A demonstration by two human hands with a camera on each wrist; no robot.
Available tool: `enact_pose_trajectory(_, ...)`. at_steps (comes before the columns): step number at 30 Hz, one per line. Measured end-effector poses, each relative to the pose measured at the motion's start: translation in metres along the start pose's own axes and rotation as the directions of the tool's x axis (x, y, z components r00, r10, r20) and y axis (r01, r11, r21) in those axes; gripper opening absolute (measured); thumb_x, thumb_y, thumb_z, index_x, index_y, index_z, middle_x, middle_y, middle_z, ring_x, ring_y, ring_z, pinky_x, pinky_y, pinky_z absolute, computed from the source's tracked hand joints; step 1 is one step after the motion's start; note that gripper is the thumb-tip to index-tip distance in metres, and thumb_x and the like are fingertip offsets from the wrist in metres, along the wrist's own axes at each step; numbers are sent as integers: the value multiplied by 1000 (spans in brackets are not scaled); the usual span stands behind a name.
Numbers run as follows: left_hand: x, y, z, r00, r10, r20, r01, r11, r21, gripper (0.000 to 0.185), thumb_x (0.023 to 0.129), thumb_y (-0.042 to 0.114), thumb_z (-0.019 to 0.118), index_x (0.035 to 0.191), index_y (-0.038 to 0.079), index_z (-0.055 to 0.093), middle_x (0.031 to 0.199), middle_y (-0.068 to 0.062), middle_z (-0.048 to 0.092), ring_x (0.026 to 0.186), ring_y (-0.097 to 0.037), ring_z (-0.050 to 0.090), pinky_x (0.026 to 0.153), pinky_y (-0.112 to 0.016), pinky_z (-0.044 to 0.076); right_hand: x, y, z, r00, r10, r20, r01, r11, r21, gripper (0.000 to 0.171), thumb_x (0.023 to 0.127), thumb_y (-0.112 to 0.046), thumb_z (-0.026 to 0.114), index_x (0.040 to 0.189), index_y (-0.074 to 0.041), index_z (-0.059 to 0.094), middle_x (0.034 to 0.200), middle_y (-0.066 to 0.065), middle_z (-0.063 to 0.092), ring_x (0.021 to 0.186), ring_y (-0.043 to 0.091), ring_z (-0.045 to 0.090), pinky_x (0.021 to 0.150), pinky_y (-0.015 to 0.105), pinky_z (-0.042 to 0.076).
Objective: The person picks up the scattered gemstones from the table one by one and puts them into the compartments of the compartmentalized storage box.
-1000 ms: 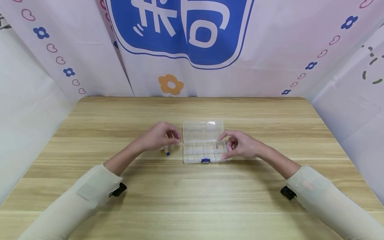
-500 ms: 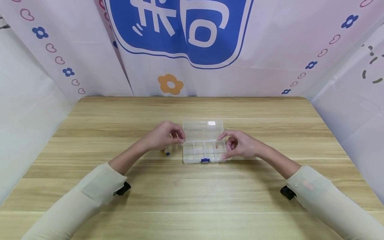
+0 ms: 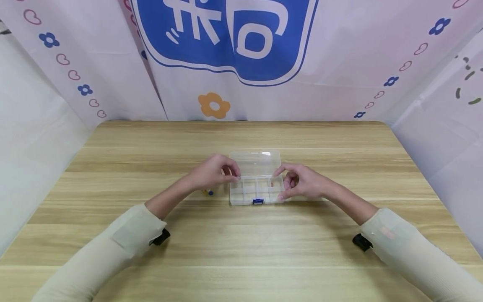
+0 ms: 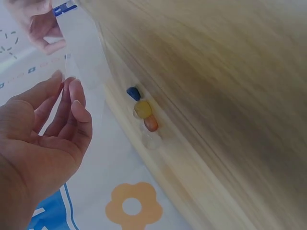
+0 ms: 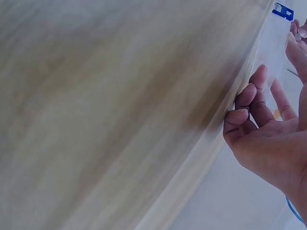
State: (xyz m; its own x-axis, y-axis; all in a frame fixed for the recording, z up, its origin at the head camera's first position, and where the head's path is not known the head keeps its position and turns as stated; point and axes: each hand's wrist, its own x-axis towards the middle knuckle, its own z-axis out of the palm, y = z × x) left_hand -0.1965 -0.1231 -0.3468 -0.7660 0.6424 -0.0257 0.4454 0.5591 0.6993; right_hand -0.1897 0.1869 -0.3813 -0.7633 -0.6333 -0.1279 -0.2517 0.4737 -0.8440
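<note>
1. Clear plastic divided box (image 3: 250, 191) lies open on the wood-grain desk (image 3: 241, 247), my right grip (image 3: 305, 182) clamped on its right end.
2. My left grip (image 3: 218, 171) pinches a tiny greyish piece (image 5: 298, 37) at its back-left corner.
3. Small blue, yellow, orange and clear stones (image 4: 143, 109) lie just left.

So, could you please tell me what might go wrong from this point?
First, the left hand is at the left end of the divided box; anything small in its fingertips, which I cannot make out clearly, could slip outside. Second, the small coloured pieces lie loose near that hand and might get knocked. Third, the right hand grips the box's right end; a twitch could shift it.
</note>
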Motion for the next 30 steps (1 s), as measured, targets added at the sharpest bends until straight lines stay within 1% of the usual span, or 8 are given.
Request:
enact_pose_trajectory(3, 2, 1, 2, 1000, 18, 9, -18, 1000, -15, 5, 94, 2, 74, 95, -3, 74, 90, -5, 74, 83, -15, 67, 77, -29, 57, 0, 0, 0, 1000, -4, -3, 4, 1000, -4, 56, 82, -6, 88, 129, 2, 59, 79, 5, 63, 74, 20, 56, 69, 25, 49)
enact_pose_trajectory(12, 9, 4, 8, 999, 45, 15, -44, 999, -30, 3, 94, 2, 74, 91, 1, 75, 88, -3, 74, 81, -14, 67, 76, -28, 57, 0, 0, 0, 1000, -10, -5, 10, 1000, -1, 54, 82, -5, 88, 127, 3, 59, 78, 5, 63, 73, 19, 55, 68, 24, 47)
enact_pose_trajectory(16, 11, 8, 10, 998, 53, 22, -53, 998, -27, 4, 94, 2, 75, 90, 3, 75, 87, -2, 74, 80, -13, 67, 75, -27, 57, 0, -1, -1, 1000, -6, -7, 6, 1000, -5, 54, 82, -5, 88, 127, 2, 60, 78, 5, 63, 73, 19, 55, 68, 24, 47)
enact_pose_trajectory(19, 12, 11, 11, 998, 61, 32, -60, 998, -31, 3, 94, 3, 75, 91, 2, 76, 87, -2, 74, 81, -12, 67, 76, -26, 57, 0, -1, -1, 1000, -7, -7, 7, 1000, -4, 54, 82, -5, 88, 127, 2, 59, 78, 5, 63, 73, 19, 55, 68, 24, 47)
enact_pose_trajectory(23, 14, 13, 13, 997, 67, 33, -66, 997, -39, 4, 94, 3, 75, 94, 1, 78, 89, -2, 75, 81, -13, 67, 75, -26, 57, 1, 0, 0, 1000, -12, -7, 12, 1000, -3, 54, 82, -6, 88, 127, 2, 59, 78, 5, 63, 73, 19, 55, 68, 25, 47)
enact_pose_trajectory(30, 18, 13, 15, 998, 59, 31, -58, 998, -34, 4, 95, 5, 75, 93, 2, 78, 89, -2, 75, 81, -13, 66, 74, -26, 56, 1, 0, -1, 1000, -12, -6, 12, 1000, 2, 54, 81, -5, 88, 127, 2, 60, 78, 6, 63, 73, 19, 55, 67, 25, 47)
